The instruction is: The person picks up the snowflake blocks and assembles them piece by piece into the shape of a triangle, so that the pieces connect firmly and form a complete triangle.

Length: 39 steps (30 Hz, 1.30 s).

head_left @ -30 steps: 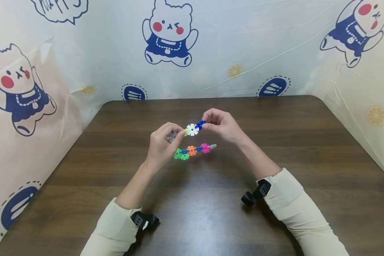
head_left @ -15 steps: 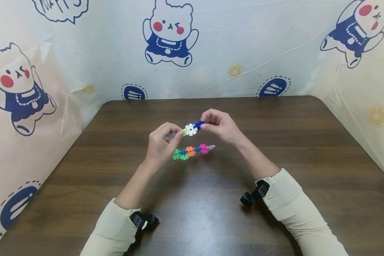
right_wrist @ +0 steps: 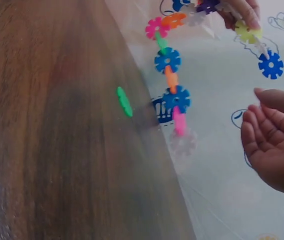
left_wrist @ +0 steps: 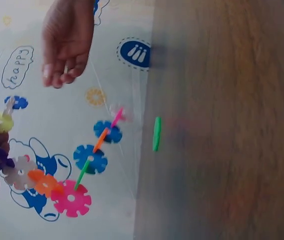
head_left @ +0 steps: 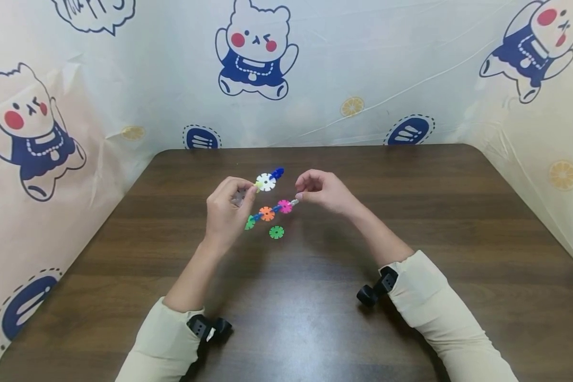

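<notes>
My left hand (head_left: pixel 229 208) pinches a chain of interlocking snowflake discs (head_left: pixel 266 182) near a yellow disc (right_wrist: pixel 248 31). One short end stands out past the fingers with a white disc and a dark blue disc (right_wrist: pixel 271 65) at its tip. The longer part hangs down in pink (left_wrist: pixel 71 198), blue, orange and green, ending in a clear disc (right_wrist: pixel 183 142). My right hand (head_left: pixel 328 192) is just right of the chain, fingers loosely curled with nothing between them. A loose green disc (head_left: pixel 276 232) lies on the table below the chain.
The brown wooden table (head_left: pixel 286 297) spreads beneath both hands. A pale sheet with printed bears (head_left: pixel 253 53) rises behind the table's far edge and along its sides. A black camera (head_left: pixel 377 286) is strapped on each wrist.
My right hand has let go of the dark blue end disc. The left hand has moved left with the chain, whose hanging part now stands apart from the green disc on the table.
</notes>
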Tool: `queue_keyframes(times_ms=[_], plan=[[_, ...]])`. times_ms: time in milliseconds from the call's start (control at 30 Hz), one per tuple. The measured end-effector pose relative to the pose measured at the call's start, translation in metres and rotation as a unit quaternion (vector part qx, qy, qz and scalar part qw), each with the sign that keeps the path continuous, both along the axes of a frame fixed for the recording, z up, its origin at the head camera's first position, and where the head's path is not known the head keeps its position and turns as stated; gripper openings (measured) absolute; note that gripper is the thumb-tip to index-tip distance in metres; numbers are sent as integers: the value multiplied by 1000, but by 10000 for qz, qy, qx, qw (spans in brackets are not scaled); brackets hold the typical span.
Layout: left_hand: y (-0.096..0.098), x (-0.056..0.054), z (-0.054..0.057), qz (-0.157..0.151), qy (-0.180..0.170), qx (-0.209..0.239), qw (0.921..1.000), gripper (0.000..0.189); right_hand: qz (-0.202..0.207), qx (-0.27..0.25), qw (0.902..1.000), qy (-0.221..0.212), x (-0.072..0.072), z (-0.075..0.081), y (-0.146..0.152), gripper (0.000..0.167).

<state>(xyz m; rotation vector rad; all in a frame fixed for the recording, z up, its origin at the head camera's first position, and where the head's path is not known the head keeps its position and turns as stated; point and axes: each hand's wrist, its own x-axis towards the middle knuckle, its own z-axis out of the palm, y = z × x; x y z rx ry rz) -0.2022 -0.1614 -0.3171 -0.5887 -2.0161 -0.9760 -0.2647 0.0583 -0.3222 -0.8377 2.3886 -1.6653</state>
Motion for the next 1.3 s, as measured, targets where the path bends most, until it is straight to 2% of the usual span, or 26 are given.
queue_keyframes(times_ms=[200,333,467,733,967,1300], plan=[[-6,-3,4,561,340,435,9969,11,159,933,9955,-81,-4,-10,-12,21],[-9,-2,7,925,373,731,9923,14,359,1478,9882,-168,-5,-19,-22,24],[-13,-2,9,1142,294,850,9894,16,591,1983,9783,-147,-7,-28,-32,28],[-13,-1,9,1223,-6,1126,9861,17,808,2753,9579,-103,-12,-46,-47,23],[-13,-1,8,1245,-57,1142,9856,18,792,2884,9540,-188,-14,-51,-51,26],[-14,-1,7,1279,-162,1147,9850,19,696,3206,9446,138,-10,-51,-57,27]])
